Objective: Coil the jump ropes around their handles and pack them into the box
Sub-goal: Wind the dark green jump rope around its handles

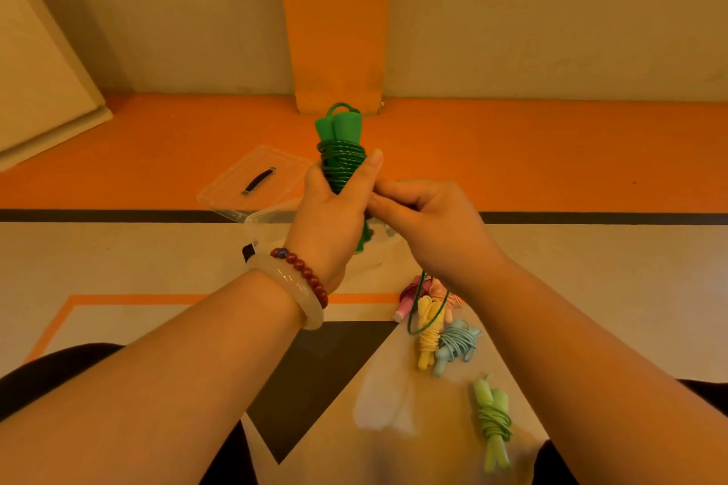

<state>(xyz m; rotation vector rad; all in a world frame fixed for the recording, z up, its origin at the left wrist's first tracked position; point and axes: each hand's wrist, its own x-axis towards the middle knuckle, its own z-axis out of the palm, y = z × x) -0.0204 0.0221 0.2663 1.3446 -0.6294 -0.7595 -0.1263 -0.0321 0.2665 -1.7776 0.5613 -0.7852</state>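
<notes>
Now your left hand grips the green jump rope upright above the clear box — cord wound round its handles — while your right hand pinches its loose end; other coiled ropes lie on the floor at your right

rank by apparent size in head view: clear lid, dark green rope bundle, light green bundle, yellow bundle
1. clear lid
2. dark green rope bundle, raised, partly hidden
3. light green bundle
4. yellow bundle
Light green lies nearer the camera; its lead over yellow is unsure.
</notes>
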